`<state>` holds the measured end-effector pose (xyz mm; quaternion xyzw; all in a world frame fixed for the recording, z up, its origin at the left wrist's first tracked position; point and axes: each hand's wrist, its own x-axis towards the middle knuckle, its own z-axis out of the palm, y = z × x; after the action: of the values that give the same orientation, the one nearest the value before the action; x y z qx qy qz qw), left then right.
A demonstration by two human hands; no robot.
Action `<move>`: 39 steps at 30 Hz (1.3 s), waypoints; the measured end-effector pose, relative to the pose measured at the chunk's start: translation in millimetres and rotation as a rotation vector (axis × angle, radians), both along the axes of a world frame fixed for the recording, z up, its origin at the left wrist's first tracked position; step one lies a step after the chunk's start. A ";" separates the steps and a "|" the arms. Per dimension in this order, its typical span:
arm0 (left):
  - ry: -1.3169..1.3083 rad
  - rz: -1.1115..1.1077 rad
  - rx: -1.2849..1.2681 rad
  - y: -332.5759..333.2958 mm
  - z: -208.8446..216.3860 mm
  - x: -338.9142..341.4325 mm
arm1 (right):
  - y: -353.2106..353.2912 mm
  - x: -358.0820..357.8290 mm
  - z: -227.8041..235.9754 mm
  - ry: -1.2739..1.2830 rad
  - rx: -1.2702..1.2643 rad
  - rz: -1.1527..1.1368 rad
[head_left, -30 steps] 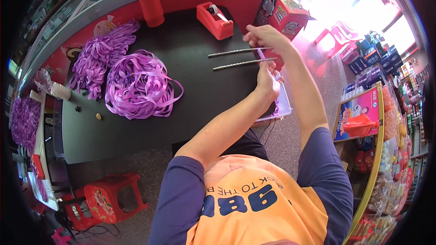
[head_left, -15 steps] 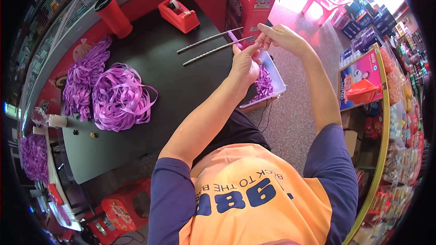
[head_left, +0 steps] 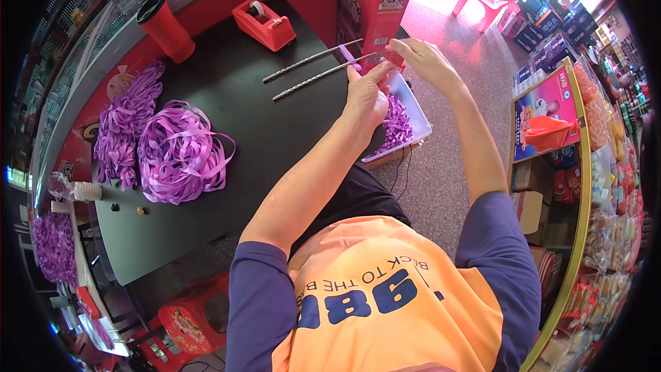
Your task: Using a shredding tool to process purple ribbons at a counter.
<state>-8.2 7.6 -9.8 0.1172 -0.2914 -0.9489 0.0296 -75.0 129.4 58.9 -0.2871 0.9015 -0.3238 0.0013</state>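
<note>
Two thin, twisted metal rods [head_left: 301,85] lie side by side, reaching past the right edge of the dark table [head_left: 275,131]. A short purple ribbon [head_left: 348,55] is looped across both near their right ends. At the lower end of this ribbon, my left hand [head_left: 368,95] is closed, its thumb pressed by the rod. My right hand [head_left: 428,62] is just to the right, a little apart, with its fingers drawn together toward the left. Whatever they pinch is too small to make out. Below both hands, a white tub [head_left: 416,107] holds many small purple ribbon pieces [head_left: 396,124].
Loose purple ribbon [head_left: 182,155] lies heaped on the table, beside another purple bundle [head_left: 127,120]. A red tape dispenser [head_left: 265,25] and a red cup [head_left: 167,31] stand toward the back. Beyond the rods is a tall red box [head_left: 375,7]. Shop shelves [head_left: 585,186] line the right side.
My right hand's fingertips, which were against my left hand's fingers, have drawn slightly away. My left hand stays by the looped ribbon. The whole view has shifted a little.
</note>
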 end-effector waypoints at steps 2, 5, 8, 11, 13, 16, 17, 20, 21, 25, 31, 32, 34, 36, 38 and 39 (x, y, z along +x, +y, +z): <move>-0.048 0.006 0.004 1.4 1.0 1.1 | 5.1 4.9 -12.2 -0.286 -0.366 0.029; -0.029 0.020 0.003 2.2 2.4 2.5 | 10.9 15.5 -22.7 -0.339 -0.428 0.043; -0.082 0.016 0.016 1.2 6.6 3.4 | 13.3 12.9 -34.1 -0.349 -0.461 0.005; -0.037 -0.028 0.049 -1.8 5.4 3.0 | 16.3 10.6 -31.0 -0.315 -0.449 0.011; -0.046 -0.013 0.086 -0.2 5.7 3.9 | 18.3 8.2 -18.7 -0.292 -0.385 0.015; -0.077 0.011 0.158 3.1 7.3 3.9 | 9.3 0.9 3.0 -0.255 -0.305 0.023; -0.099 0.019 0.191 4.6 7.0 3.5 | 5.4 -4.6 7.6 -0.241 -0.291 0.024; -0.088 0.027 0.197 3.1 5.5 3.2 | -19.3 -22.5 16.5 -0.212 -0.216 0.201; -0.077 0.018 0.183 2.5 5.2 3.9 | -30.2 -25.6 19.0 -0.247 -0.170 0.296; -0.050 0.018 0.163 3.5 7.8 6.8 | -65.9 -43.5 18.5 -0.334 0.041 0.434; -0.046 0.033 0.199 3.5 6.1 4.4 | -87.3 -59.7 15.2 -0.293 0.395 0.429; -0.054 0.034 0.203 4.4 5.7 3.3 | -87.6 -62.8 12.2 -0.278 0.395 0.435; -0.064 0.036 0.208 4.2 5.4 3.6 | -88.2 -64.6 8.2 -0.264 0.395 0.444; -0.061 0.035 0.204 3.2 6.4 4.9 | -88.8 -62.0 6.3 -0.212 0.378 0.441; -0.061 0.033 0.204 4.1 7.0 5.0 | -87.4 -64.7 3.8 -0.229 0.396 0.429; -0.060 0.032 0.204 4.8 7.2 5.0 | -86.3 -66.2 2.6 -0.246 0.414 0.418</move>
<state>-3.2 12.4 -2.6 0.1526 -0.1922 -0.9691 0.0237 -141.2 43.1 61.5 -0.4183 0.8629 -0.1584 0.2354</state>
